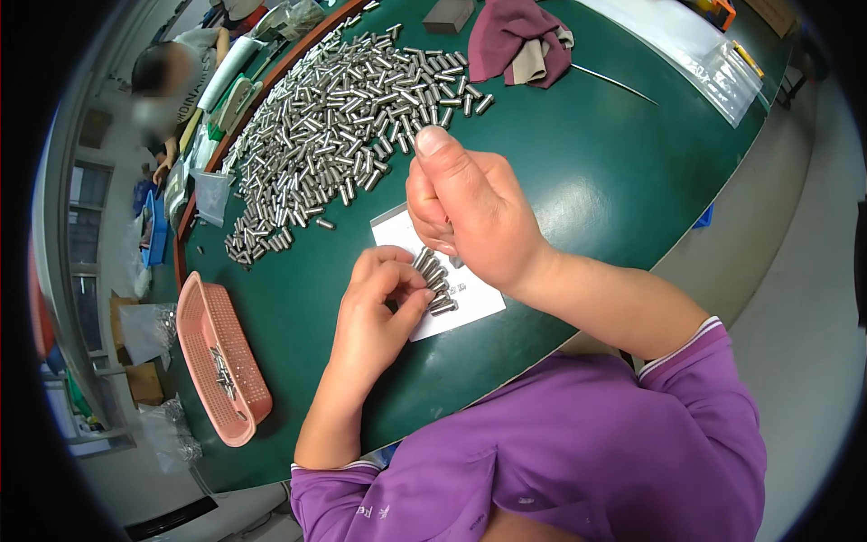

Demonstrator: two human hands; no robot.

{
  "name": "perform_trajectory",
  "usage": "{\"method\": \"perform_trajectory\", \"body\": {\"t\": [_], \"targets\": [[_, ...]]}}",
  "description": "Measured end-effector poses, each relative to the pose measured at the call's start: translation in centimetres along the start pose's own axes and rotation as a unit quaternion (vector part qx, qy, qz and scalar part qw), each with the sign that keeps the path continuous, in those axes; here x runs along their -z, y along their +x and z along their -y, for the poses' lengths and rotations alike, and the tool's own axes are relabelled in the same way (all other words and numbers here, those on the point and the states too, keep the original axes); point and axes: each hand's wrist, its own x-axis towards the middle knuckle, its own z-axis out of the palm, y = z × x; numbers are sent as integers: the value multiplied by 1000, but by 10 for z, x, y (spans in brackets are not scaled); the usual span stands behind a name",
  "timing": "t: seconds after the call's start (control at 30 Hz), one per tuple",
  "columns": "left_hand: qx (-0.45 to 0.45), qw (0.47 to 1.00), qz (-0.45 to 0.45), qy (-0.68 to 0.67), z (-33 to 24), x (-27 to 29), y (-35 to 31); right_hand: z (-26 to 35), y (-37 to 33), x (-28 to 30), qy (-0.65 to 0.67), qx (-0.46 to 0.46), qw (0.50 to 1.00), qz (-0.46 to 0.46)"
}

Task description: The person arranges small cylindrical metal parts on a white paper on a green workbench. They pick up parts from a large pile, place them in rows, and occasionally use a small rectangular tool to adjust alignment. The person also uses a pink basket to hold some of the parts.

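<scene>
A short row of metal pins [437,282] lies side by side on a white sheet of paper [479,309] in front of me. My left hand [375,294] is curled at the row's left side, with thumb and fingertips against the pins. Above the paper's right part, my right hand [479,208] is closed in a fist with the thumb on top. Something small and grey shows under that fist, but what it grips is hidden. Just beyond both hands, a large heap of similar metal pins [325,117] spreads across the green table [587,172].
At the left stands a pink plastic basket [194,361] with several pins inside. A maroon cloth [497,41], a thin metal rod [616,83] and a grey block [449,15] lie at the far side. Clear plastic bags [731,86] sit far right. Another person [181,72] is at the far left.
</scene>
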Motion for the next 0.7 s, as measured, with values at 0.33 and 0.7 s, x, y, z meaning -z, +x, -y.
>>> {"method": "perform_trajectory", "body": {"t": [0.33, 0.7], "targets": [[-14, 999, -9, 41, -1, -5, 1, 4, -6, -4, 9, -32, 999, 7], [8, 999, -16, 44, -3, -5, 0, 7, -9, -10, 11, -24, 1000, -6]]}}
